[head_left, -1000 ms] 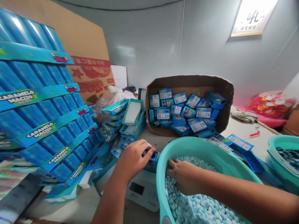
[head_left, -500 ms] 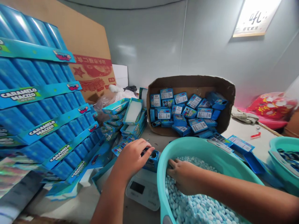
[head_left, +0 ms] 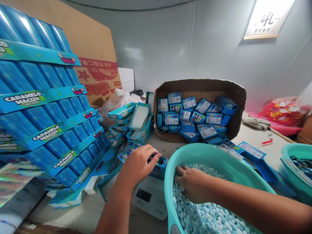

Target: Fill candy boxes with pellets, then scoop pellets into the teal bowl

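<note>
Pale blue candies (head_left: 207, 209) filled a teal plastic basin (head_left: 192, 152), right grip (head_left: 193, 185) spread among them, left grip (head_left: 137, 165) pinching a small blue box (head_left: 159, 169).

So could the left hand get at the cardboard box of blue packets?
Probably yes: the left hand is right by the cardboard box, nothing between, though it's gripping a blue packet.

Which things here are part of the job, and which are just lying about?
Part of the job:
- left hand gripping a blue box
- right hand in blue candies
- teal basin holding them
- scale under the left hand

Just lying about:
- carton of blue boxes
- stacked Caramelo Macizo trays
- second teal basin
- red bag
- cloth
</note>
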`<state>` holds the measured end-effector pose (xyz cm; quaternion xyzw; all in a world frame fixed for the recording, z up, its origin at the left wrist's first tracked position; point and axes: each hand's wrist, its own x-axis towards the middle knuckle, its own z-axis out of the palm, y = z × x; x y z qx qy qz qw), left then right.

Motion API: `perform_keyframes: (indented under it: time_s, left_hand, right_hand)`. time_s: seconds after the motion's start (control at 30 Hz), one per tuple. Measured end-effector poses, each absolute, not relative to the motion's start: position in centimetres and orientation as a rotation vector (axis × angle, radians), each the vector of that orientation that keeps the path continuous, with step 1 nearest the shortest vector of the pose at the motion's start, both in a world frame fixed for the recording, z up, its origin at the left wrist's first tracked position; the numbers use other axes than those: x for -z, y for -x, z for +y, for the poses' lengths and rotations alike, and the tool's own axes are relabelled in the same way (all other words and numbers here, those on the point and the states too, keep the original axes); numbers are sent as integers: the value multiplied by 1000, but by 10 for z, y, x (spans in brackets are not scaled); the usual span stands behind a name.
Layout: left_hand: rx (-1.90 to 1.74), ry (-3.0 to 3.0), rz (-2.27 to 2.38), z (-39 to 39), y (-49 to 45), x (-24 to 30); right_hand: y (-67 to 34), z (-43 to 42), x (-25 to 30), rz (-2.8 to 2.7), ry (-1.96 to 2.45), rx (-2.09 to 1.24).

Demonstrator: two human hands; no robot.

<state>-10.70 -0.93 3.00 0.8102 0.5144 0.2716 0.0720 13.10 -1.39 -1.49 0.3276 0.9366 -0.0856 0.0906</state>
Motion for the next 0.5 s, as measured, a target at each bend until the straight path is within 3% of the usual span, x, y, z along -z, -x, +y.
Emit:
perform_keyframes:
  time_s: [0.5]
  left_hand:
    - [-820, -2455, 1530, -8, 108, -26]
  right_hand:
    - [-131, -14, 15, 2795, -976, 225]
